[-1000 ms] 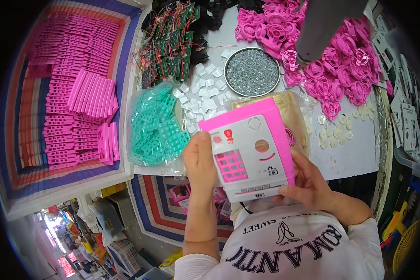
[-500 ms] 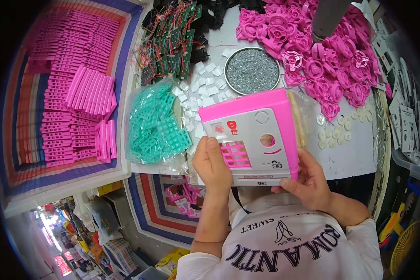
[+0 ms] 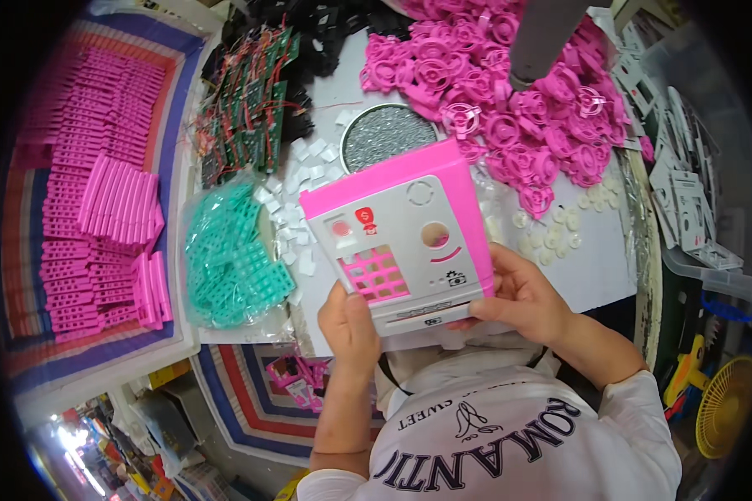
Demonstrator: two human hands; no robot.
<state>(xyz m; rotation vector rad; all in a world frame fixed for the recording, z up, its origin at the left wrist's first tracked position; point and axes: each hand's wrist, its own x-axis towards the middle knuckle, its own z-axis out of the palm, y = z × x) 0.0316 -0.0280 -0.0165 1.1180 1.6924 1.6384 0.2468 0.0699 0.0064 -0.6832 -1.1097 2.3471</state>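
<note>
Between my two hands is a pink plastic toy-safe panel [image 3: 401, 219] with a white-grey printed face, tilted in front of my chest. The face has a round hole and a square window showing a pink grid. My left hand [image 3: 348, 324] is closed on its lower left corner, thumb up along the edge. At the lower right corner my right hand [image 3: 522, 299] grips it, thumb on the front and fingers behind. What lies behind the panel is hidden. Just beyond its top edge stands a round tin of small metal screws [image 3: 387, 138].
Pink dial-like parts [image 3: 551, 108] heap at the far right. Wired circuit boards [image 3: 251, 100], a bag of teal keypads [image 3: 230, 259] and small white pieces [image 3: 297, 192] lie on the left. A striped bin [image 3: 180, 159] holds stacked pink strips [image 3: 100, 175]. Whitish discs [image 3: 551, 234] lie right.
The view has shifted, so the surroundings appear further left and lower. Both hands still hold the panel, which has turned slightly and keeps its printed face up.
</note>
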